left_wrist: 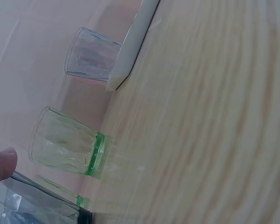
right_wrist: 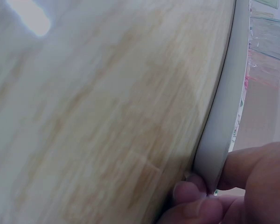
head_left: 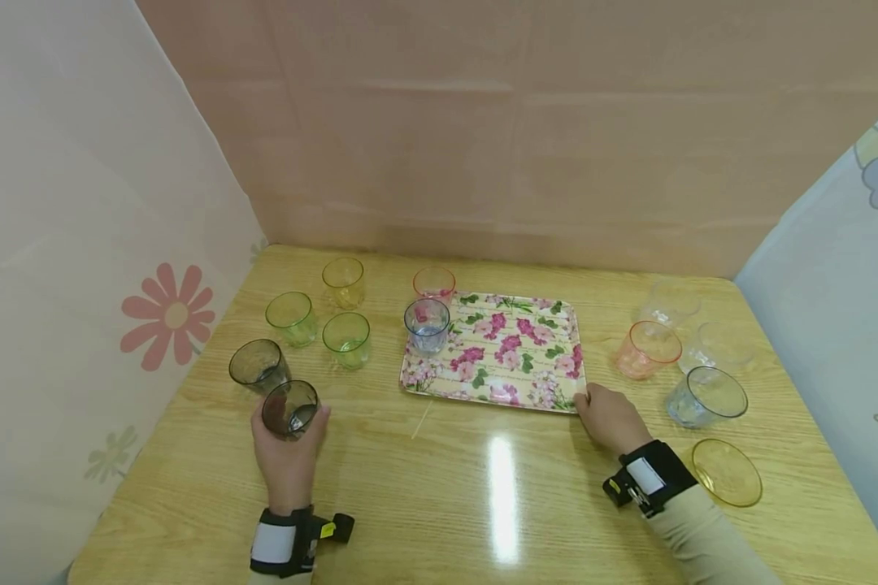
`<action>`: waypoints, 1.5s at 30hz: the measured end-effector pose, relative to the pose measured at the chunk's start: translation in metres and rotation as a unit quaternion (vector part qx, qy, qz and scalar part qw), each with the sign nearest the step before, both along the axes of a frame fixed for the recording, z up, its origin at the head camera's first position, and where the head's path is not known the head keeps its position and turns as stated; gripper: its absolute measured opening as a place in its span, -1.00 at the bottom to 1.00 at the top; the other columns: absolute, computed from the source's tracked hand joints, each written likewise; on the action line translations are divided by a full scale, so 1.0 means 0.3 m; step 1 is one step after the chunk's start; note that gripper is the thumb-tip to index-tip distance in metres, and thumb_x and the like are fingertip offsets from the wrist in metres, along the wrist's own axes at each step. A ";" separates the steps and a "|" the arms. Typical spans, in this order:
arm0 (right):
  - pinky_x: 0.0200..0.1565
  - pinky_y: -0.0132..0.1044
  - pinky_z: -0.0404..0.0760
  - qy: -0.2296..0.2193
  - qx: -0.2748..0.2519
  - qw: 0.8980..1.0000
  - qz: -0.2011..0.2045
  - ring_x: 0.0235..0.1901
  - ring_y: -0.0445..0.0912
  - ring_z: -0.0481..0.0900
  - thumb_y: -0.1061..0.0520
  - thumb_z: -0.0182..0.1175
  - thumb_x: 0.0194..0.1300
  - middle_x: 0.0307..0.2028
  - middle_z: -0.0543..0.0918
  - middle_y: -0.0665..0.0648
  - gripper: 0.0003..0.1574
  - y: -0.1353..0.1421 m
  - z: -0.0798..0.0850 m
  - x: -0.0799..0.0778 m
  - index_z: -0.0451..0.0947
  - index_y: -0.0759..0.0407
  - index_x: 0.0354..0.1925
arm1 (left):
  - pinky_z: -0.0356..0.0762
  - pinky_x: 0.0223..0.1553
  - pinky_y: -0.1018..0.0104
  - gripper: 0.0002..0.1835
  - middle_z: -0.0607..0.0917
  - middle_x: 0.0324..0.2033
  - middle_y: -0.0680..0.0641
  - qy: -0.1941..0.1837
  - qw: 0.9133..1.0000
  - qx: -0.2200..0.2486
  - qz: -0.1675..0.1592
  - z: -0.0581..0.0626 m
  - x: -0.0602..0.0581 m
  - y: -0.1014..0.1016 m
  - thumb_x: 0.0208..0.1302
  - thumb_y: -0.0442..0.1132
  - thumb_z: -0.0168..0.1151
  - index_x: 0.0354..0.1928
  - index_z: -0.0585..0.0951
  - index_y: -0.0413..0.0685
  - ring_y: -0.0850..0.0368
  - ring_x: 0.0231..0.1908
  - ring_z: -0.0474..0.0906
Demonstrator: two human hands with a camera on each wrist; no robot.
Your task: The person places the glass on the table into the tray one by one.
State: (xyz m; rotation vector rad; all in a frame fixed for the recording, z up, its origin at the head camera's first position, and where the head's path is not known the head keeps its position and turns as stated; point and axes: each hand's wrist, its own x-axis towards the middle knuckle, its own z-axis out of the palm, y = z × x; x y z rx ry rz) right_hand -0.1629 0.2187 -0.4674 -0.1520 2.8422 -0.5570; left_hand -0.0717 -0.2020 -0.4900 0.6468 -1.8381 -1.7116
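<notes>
In the head view my left hand [head_left: 285, 465] holds a dark grey clear cup [head_left: 290, 409] at the table's left side, thumb and fingers around it. Only the thumb tip [left_wrist: 3, 164] and part of this cup show in the left wrist view. My right hand [head_left: 613, 418] pinches the near right corner of a floral tray [head_left: 508, 378], with fingertips under its rim [right_wrist: 219, 121] in the right wrist view. A bluish clear cup [head_left: 428, 327] stands upright on the tray's left end. Close by my left hand is a second dark grey cup [head_left: 259, 367].
Green cups [head_left: 347, 341] and a yellow cup [head_left: 344, 284] stand left of the tray; a pink cup [head_left: 433, 281] is behind its left corner. On the right are another pink cup [head_left: 647, 351], a bluish cup [head_left: 705, 398], clear cups and a yellow-rimmed cup [head_left: 728, 473] near my right forearm.
</notes>
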 end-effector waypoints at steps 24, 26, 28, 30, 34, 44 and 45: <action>-0.56 -0.27 0.19 0.001 -0.003 1.000 -0.003 -0.67 -0.07 0.25 0.09 -0.18 0.42 -0.67 0.29 0.11 -0.63 -0.002 0.001 0.000 0.29 0.21 -0.52 | 0.19 0.16 0.18 -0.19 0.35 0.14 -0.26 0.078 0.994 0.023 -0.068 0.067 -0.012 0.058 -0.03 -0.42 0.43 0.24 0.18 -0.28 -0.04 0.14 0.25; -0.56 -0.27 0.19 0.001 -0.002 1.000 -0.004 -0.68 -0.07 0.25 0.08 -0.18 0.42 -0.67 0.29 0.11 -0.62 -0.002 0.001 -0.001 0.29 0.21 -0.52 | 0.17 0.17 0.13 -0.21 0.36 0.14 -0.25 0.073 0.993 0.018 -0.091 0.096 -0.012 0.074 -0.02 -0.43 0.42 0.23 0.18 -0.31 0.00 0.13 0.27; -0.56 -0.27 0.19 0.001 -0.001 1.000 -0.005 -0.68 -0.07 0.25 0.08 -0.18 0.42 -0.67 0.29 0.11 -0.62 -0.002 0.001 -0.002 0.29 0.21 -0.52 | 0.16 0.19 0.09 -0.24 0.37 0.13 -0.26 0.073 0.991 0.012 -0.111 0.128 -0.013 0.093 -0.01 -0.45 0.40 0.21 0.18 -0.36 0.01 0.13 0.28; -0.56 -0.27 0.19 0.002 -0.001 1.000 -0.006 -0.67 -0.07 0.25 0.08 -0.17 0.42 -0.67 0.29 0.11 -0.62 -0.003 0.001 -0.002 0.29 0.21 -0.52 | 0.17 0.19 0.05 -0.25 0.38 0.13 -0.26 0.074 0.989 0.001 -0.128 0.143 -0.021 0.108 -0.01 -0.46 0.40 0.20 0.19 -0.39 0.03 0.12 0.29; -0.56 -0.27 0.18 -0.001 -0.002 1.000 -0.008 -0.67 -0.07 0.24 0.08 -0.17 0.42 -0.67 0.28 0.11 -0.62 -0.003 0.003 -0.001 0.29 0.20 -0.52 | 0.19 0.17 -0.03 -0.25 0.38 0.13 -0.33 0.082 0.982 -0.017 -0.172 0.160 -0.038 0.141 -0.01 -0.46 0.41 0.19 0.20 -0.41 -0.13 0.15 0.28; -0.56 -0.27 0.19 0.000 -0.006 1.000 -0.005 -0.67 -0.07 0.25 0.09 -0.16 0.42 -0.67 0.29 0.11 -0.63 -0.004 0.007 0.004 0.29 0.20 -0.52 | 0.19 0.20 -0.10 -0.24 0.40 0.13 -0.33 0.082 0.962 -0.050 -0.254 0.176 -0.085 0.260 -0.03 -0.40 0.44 0.18 0.23 -0.39 -0.24 0.18 0.28; -0.55 -0.27 0.19 -0.001 -0.006 1.000 -0.004 -0.67 -0.07 0.25 0.09 -0.16 0.42 -0.67 0.29 0.11 -0.63 -0.004 0.007 0.003 0.29 0.20 -0.51 | 0.19 0.20 -0.10 -0.24 0.40 0.13 -0.33 0.081 0.962 -0.051 -0.256 0.173 -0.093 0.270 -0.03 -0.40 0.44 0.18 0.23 -0.39 -0.25 0.18 0.27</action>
